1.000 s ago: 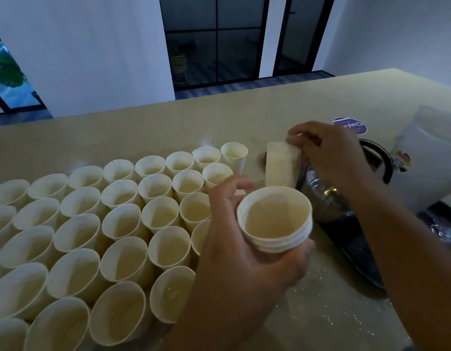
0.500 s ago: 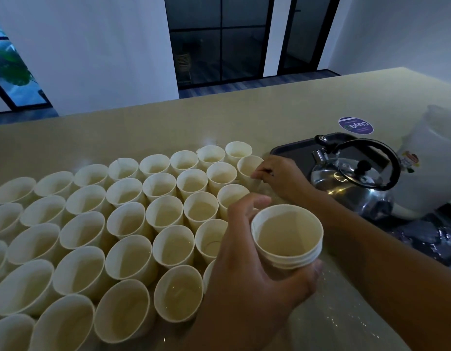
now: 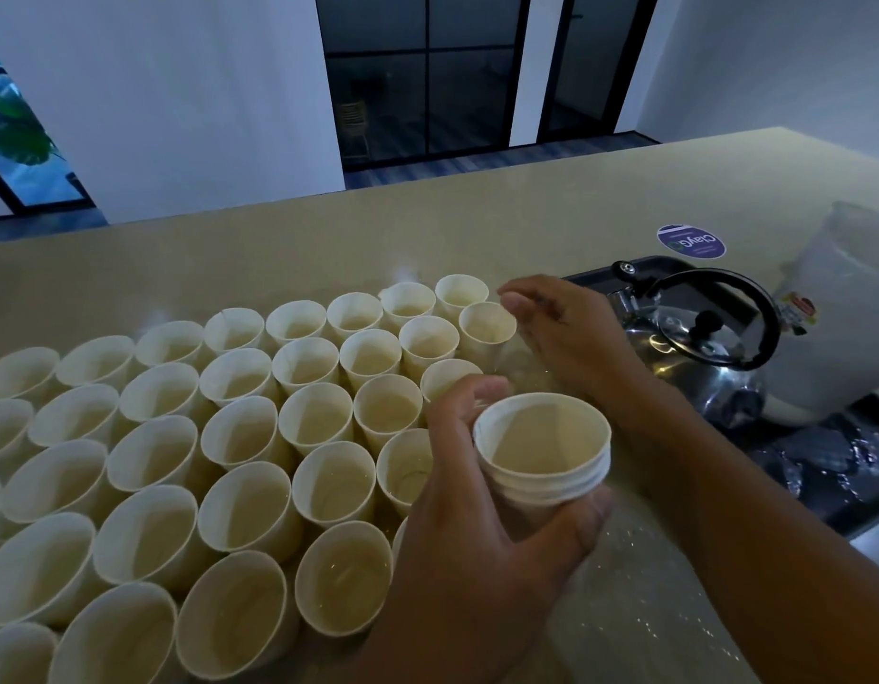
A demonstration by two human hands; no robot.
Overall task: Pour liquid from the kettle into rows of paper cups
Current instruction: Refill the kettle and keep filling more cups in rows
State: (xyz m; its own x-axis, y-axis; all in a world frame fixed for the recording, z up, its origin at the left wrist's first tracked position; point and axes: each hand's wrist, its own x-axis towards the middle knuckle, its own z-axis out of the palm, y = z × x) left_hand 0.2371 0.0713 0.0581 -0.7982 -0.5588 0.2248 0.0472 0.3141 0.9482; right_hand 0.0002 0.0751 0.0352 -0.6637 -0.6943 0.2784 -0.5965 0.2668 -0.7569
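Note:
Rows of white paper cups [image 3: 240, 436] cover the left of the beige counter [image 3: 329, 249]. My left hand [image 3: 477, 545] grips a nested stack of empty cups [image 3: 543, 451] near the front. My right hand [image 3: 561, 328] hovers with relaxed fingers just right of the cup it set down [image 3: 487, 325] at the end of the second row, holding nothing. The steel kettle [image 3: 699, 353] with its black handle stands on a black tray [image 3: 822, 486] to the right.
A white translucent container [image 3: 842, 308] with a label stands on the tray behind the kettle. A purple round sticker [image 3: 691, 241] lies on the counter. Crumpled clear plastic [image 3: 822, 456] sits on the tray's front part.
My right hand carried a single cup from above the kettle down to the second row, set it there and has let go. My left hand kept the stack.

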